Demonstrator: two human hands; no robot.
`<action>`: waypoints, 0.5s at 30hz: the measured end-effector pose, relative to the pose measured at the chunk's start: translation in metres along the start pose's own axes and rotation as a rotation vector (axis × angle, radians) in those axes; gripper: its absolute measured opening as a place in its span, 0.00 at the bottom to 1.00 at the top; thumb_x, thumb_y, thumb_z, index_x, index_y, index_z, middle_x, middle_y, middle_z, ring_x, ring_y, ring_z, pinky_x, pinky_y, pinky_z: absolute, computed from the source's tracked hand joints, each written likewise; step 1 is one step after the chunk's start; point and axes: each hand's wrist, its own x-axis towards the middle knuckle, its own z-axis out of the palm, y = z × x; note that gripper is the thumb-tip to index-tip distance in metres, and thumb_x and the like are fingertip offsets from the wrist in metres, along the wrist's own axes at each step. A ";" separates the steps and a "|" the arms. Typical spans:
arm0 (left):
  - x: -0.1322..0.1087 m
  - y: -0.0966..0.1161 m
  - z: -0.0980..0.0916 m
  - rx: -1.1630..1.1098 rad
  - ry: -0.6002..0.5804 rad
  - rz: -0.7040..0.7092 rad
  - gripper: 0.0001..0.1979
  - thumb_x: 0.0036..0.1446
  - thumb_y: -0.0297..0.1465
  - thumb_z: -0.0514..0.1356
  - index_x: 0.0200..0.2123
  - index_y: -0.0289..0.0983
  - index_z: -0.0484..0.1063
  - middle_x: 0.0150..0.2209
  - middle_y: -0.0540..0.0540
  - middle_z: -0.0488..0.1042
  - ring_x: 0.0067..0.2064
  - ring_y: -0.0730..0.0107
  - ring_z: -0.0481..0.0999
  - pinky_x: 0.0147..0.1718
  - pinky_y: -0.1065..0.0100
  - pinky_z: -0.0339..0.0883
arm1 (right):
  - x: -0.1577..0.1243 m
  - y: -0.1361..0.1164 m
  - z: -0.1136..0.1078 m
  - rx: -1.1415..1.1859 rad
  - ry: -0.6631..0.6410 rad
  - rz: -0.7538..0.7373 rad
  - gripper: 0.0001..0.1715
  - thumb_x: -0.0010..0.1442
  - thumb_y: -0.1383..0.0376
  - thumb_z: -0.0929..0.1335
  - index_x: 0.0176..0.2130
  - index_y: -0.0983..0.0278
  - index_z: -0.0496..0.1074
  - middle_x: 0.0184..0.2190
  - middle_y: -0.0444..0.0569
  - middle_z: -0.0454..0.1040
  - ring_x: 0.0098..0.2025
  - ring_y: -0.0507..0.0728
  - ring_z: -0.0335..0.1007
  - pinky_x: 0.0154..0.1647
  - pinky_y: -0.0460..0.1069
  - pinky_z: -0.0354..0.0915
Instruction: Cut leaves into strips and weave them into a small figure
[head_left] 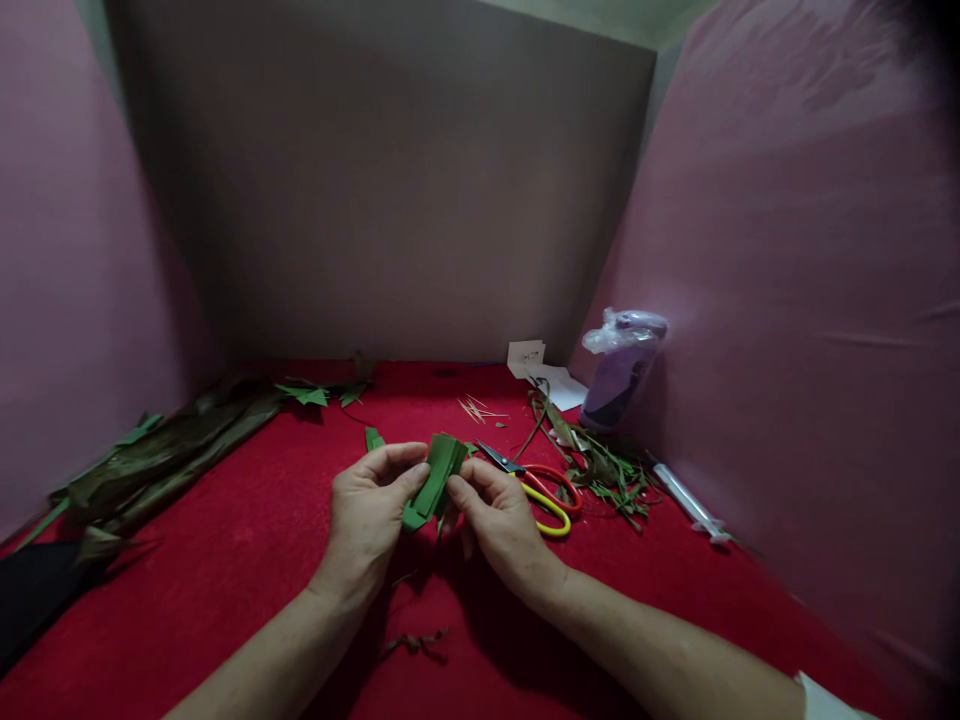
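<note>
Between my two hands is a folded green leaf (439, 478), its strips layered into a small flat bundle held above the red cloth. My left hand (375, 505) pinches its left side between thumb and fingers. On the right edge, the thumb and fingertips of my right hand (502, 515) are closed on the same leaf. Some fingers are hidden behind it. Just right of my right hand lie scissors (551, 495) with one red and one yellow handle, blades pointing up and left. A small green leaf piece (373, 438) sits behind my left hand.
Large dull leaves (187, 450) lie along the left wall. Several toothpicks (478, 408) are scattered farther back. Leaf scraps (615, 475), a purple cup (619, 375) with clear plastic and a syringe (688, 502) line the right. A brown twisted scrap (418, 642) lies in front.
</note>
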 end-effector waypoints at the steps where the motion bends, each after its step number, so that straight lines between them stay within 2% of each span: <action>1: 0.000 0.000 0.000 -0.001 -0.004 -0.003 0.13 0.35 0.29 0.69 0.29 0.34 0.76 0.27 0.46 0.78 0.27 0.70 0.75 0.27 0.71 0.69 | 0.000 0.000 0.000 -0.008 -0.001 0.000 0.13 0.59 0.57 0.64 0.28 0.64 0.65 0.19 0.39 0.65 0.14 0.45 0.56 0.13 0.40 0.54; 5: 0.001 0.000 -0.001 0.002 -0.004 0.002 0.14 0.34 0.29 0.69 0.30 0.33 0.76 0.27 0.46 0.78 0.27 0.70 0.75 0.27 0.70 0.69 | 0.001 -0.001 0.000 -0.041 0.007 0.007 0.14 0.59 0.57 0.64 0.27 0.64 0.64 0.19 0.39 0.66 0.14 0.45 0.55 0.13 0.40 0.54; 10: 0.005 0.003 -0.004 0.028 0.050 0.044 0.15 0.33 0.29 0.70 0.29 0.33 0.75 0.25 0.48 0.77 0.26 0.71 0.74 0.27 0.71 0.68 | 0.003 -0.002 -0.003 -0.066 0.051 0.021 0.15 0.59 0.57 0.63 0.26 0.64 0.62 0.17 0.38 0.66 0.11 0.44 0.55 0.10 0.40 0.51; 15: 0.020 0.003 -0.013 0.038 0.134 0.087 0.16 0.31 0.28 0.70 0.29 0.33 0.76 0.26 0.48 0.77 0.27 0.72 0.73 0.27 0.72 0.66 | 0.004 -0.003 -0.005 -0.064 0.099 0.045 0.17 0.58 0.55 0.63 0.25 0.63 0.60 0.16 0.38 0.66 0.10 0.45 0.54 0.08 0.40 0.50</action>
